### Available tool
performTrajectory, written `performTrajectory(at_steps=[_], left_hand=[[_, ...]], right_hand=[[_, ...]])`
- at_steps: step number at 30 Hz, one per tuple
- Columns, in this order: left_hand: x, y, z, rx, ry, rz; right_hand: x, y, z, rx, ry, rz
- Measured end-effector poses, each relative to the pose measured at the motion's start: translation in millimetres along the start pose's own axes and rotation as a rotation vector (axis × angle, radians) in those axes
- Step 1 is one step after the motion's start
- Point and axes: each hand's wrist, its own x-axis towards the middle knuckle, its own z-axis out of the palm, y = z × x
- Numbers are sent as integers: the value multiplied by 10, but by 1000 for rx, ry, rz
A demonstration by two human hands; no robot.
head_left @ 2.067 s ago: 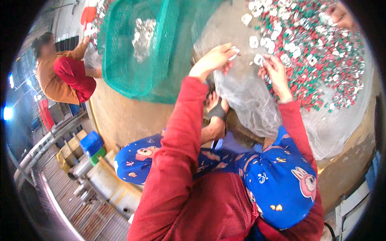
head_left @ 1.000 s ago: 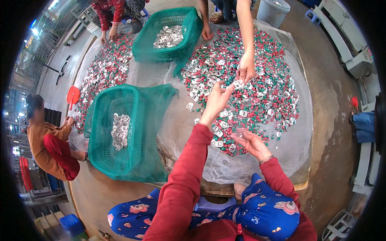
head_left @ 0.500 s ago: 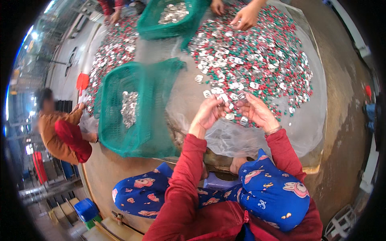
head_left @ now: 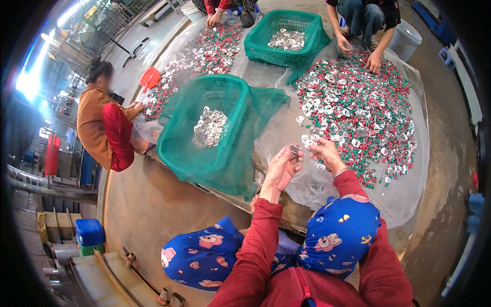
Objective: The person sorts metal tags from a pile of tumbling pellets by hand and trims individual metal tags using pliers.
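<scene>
My left hand (head_left: 280,171) is raised above the near edge of the pile, its fingers closed around a small dark-looking metal buckle (head_left: 294,150). Beside it, my right hand (head_left: 327,155) has its fingers pinched together at the pile's near left edge. Silvery buckles lie close by its fingertips, and I cannot make out what it grips. The pile (head_left: 358,123) mixes small red and green pellets with many flat silver buckles, spread on a clear plastic sheet (head_left: 396,202).
To the left stands a green netted basket (head_left: 169,146) holding silver buckles (head_left: 210,127); a second green basket (head_left: 255,46) is farther back. Co-workers' hands (head_left: 373,62) touch the pile's far side. Another person (head_left: 105,120) squats left by a second pile (head_left: 192,71) and a red scoop (head_left: 150,78).
The head view has swung, so the scene sits farther right and lower, with more of the co-workers showing. My hands have drawn slightly apart, the left one turned up with a buckle.
</scene>
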Motion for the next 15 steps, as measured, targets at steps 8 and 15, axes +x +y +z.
performTrajectory(at_steps=[8,15], left_hand=[[460,-383,-589,817,294,-305],[1097,-542,-1192,754,486,-299]], right_hand=[[130,462,-239,-48,95,72],[616,780,-246,267,126,126]])
